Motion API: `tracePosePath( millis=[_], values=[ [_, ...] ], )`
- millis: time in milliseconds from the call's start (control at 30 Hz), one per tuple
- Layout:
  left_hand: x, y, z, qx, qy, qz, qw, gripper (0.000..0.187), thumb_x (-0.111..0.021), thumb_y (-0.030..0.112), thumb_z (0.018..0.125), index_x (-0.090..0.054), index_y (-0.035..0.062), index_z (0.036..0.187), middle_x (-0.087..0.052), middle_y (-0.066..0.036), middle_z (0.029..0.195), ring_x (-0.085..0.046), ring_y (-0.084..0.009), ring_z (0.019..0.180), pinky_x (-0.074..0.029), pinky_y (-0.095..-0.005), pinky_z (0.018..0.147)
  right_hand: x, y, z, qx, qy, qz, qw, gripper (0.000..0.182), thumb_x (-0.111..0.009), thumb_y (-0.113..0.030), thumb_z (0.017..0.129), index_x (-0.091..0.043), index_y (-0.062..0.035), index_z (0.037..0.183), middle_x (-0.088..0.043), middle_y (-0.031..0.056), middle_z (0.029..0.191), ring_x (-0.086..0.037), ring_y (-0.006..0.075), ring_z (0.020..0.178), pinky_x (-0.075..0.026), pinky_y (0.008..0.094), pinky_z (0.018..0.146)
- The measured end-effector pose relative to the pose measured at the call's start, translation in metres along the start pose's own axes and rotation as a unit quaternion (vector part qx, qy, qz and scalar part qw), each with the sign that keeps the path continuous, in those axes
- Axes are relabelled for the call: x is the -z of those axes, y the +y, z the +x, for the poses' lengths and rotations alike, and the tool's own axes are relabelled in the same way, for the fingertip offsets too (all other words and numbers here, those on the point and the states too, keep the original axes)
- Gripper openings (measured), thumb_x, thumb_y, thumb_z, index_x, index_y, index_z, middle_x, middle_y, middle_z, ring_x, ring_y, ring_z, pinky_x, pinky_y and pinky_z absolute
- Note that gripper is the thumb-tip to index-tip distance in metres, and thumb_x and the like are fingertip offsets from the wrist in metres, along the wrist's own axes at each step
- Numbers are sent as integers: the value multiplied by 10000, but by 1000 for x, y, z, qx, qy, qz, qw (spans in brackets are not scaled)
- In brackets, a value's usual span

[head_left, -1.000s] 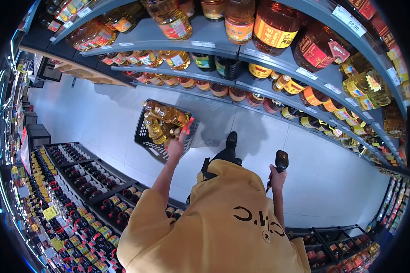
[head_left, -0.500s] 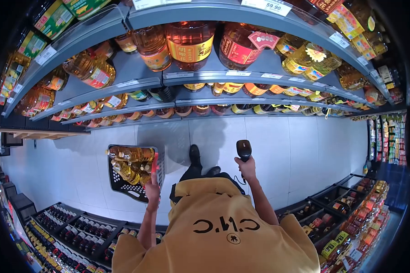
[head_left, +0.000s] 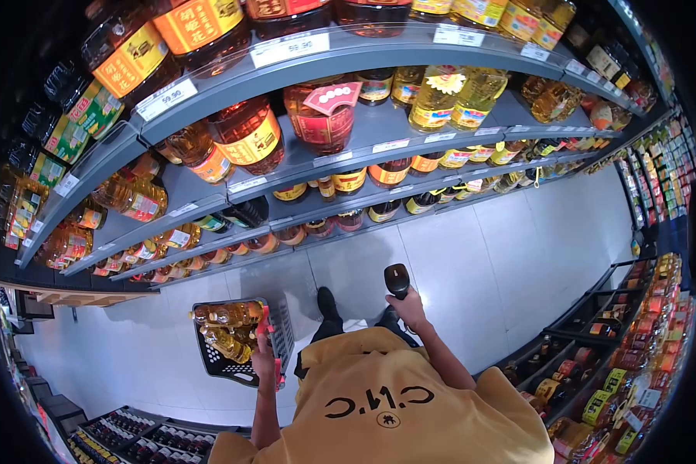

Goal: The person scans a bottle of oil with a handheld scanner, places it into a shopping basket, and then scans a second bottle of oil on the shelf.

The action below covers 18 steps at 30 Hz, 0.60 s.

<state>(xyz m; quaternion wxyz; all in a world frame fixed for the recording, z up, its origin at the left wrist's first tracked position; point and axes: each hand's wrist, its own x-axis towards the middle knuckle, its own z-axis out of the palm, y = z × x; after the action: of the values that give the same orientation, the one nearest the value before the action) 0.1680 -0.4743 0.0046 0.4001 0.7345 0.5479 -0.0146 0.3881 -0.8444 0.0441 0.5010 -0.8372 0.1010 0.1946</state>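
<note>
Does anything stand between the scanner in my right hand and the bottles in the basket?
Seen from above, the red handle under your left hand and the right side of the basket lie between. Your left shoe shows there too, on the floor.

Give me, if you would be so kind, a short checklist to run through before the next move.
1. Left hand on the red handle of the basket: ok.
2. Scanner held in the right hand: ok.
3. Bottles in the basket all standing upright: not ok, some lie on their sides.
4. Basket resting fully on the floor: cannot tell from this high angle.
5. Caps of the bottles in the basket all tight: cannot tell, too small to see.
6. Scanner switched on: cannot tell.
</note>
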Motion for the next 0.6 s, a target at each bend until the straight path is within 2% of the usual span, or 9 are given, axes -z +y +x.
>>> tracePosePath(
  millis=[67, 100, 133, 167, 267, 333, 433, 533, 600],
  values=[
    [-3, 1, -7, 40, -8, -45, 998, 808, -465, 704, 926, -658, -55, 728, -599, -115, 619, -576, -279, 595, -435, -436, 601, 22, 5, -1, -19, -1, 27, 999, 370, -782, -197, 791, -644, -1, 1072, -703, 84, 881, -654, 172, 777, -530, 336, 744],
    [-2, 5, -14, 31, 12, -15, 999, 807, -468, 702, 927, -667, -57, 742, -609, -115, 628, -581, -274, 604, -440, -431, 606, 31, 10, -3, -33, -4, 40, 999, 375, -782, -200, 790, -643, -1, 1076, -703, 83, 884, -655, 173, 778, -530, 336, 744],
    [-6, 17, -22, 21, 31, 14, 999, 806, -470, 701, 927, -675, -60, 756, -618, -115, 638, -586, -268, 614, -445, -425, 612, 40, 13, -5, 1, 8, 62, 998, 364, -782, -200, 791, -641, -2, 1061, -691, 74, 850, -639, 164, 743, -524, 330, 711],
    [-9, 28, -30, 13, 48, 43, 998, 805, -473, 699, 927, -683, -62, 770, -628, -115, 647, -591, -263, 623, -450, -420, 618, 53, 16, -5, -39, -1, 72, 997, 322, -781, -199, 794, -634, -8, 1007, -657, 52, 773, -605, 141, 658, -507, 316, 632],
    [-31, 22, -38, 0, 78, -40, 996, 790, -487, 678, 933, -716, -74, 853, -671, -114, 708, -626, -245, 686, -472, -401, 667, 80, 48, 3, -18, 2, 78, 997, 286, -774, -195, 807, -606, -21, 959, -604, 22, 683, -549, 116, 549, -461, 303, 516],
    [-28, 40, -52, 43, 42, 7, 998, 779, -513, 667, 929, -721, -81, 874, -693, -120, 758, -638, -228, 733, -486, -376, 706, 98, 63, 3, -40, 8, 94, 995, 280, -770, -193, 815, -598, -18, 950, -589, 11, 671, -549, 110, 546, -467, 293, 510],
    [-47, 35, -57, -13, 75, -77, 994, 769, -548, 662, 918, -719, -86, 878, -699, -123, 785, -628, -217, 736, -492, -362, 722, 123, 75, 6, -91, 6, 93, 991, 263, -766, -192, 821, -594, -28, 934, -577, 2, 665, -543, 104, 533, -469, 289, 495],
    [-60, 29, -55, -29, 59, -130, 989, 765, -570, 660, 908, -716, -91, 894, -700, -133, 788, -627, -226, 725, -492, -372, 717, 138, 90, 4, -101, 13, 81, 991, 292, -764, -210, 812, -604, -26, 973, -574, 10, 648, -541, 113, 516, -460, 295, 487],
    [-61, 37, -62, -7, 61, -69, 996, 771, -564, 661, 911, -716, -94, 906, -704, -144, 801, -639, -238, 744, -494, -377, 725, 144, 89, 2, -99, 15, 66, 993, 317, -766, -225, 808, -603, -13, 979, -576, 18, 644, -545, 118, 515, -463, 303, 493]
  ],
)
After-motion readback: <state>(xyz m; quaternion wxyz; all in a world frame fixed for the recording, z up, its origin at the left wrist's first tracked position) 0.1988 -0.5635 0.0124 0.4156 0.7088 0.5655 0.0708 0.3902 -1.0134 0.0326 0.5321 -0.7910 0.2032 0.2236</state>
